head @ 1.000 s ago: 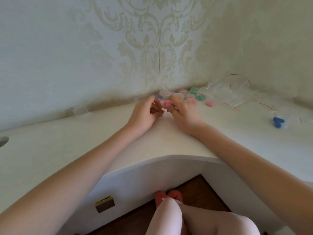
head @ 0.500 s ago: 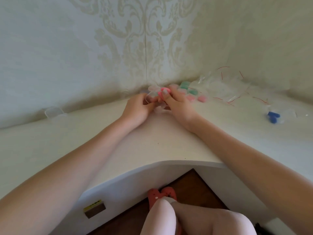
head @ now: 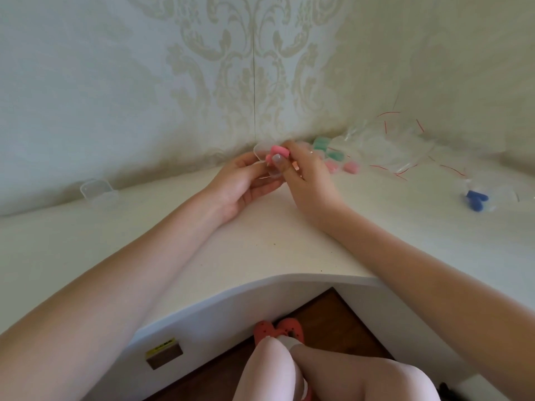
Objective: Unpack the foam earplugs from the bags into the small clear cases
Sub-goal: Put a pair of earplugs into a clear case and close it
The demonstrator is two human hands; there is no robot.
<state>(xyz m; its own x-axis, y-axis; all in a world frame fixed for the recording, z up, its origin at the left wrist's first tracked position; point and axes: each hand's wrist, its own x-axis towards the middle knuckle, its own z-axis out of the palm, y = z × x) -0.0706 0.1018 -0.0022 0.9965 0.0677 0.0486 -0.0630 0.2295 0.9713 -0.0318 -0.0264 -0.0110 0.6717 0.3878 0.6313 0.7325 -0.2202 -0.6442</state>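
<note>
My left hand [head: 243, 180] holds a small clear case [head: 262, 157] lifted off the white desk, near the corner. My right hand [head: 307, 175] pinches a pink foam earplug [head: 279, 151] at the case's open top, thumb pressed against it. Behind my right hand lie green earplugs [head: 320, 143] and pink earplugs [head: 348, 167] in a loose cluster. Crumpled clear bags with red seal lines [head: 396, 149] lie further right. Blue earplugs [head: 476, 199] sit in clear plastic at the far right.
An empty clear case [head: 97, 190] stands by the wall on the left. The white corner desk [head: 260, 244] has a curved front cut-out, with my knees and red shoes [head: 278, 331] below. Wallpapered walls close both far sides.
Both hands have lifted slightly off the desk and the case is now held up with the pink earplug at its opening. The camera has shifted a little.
</note>
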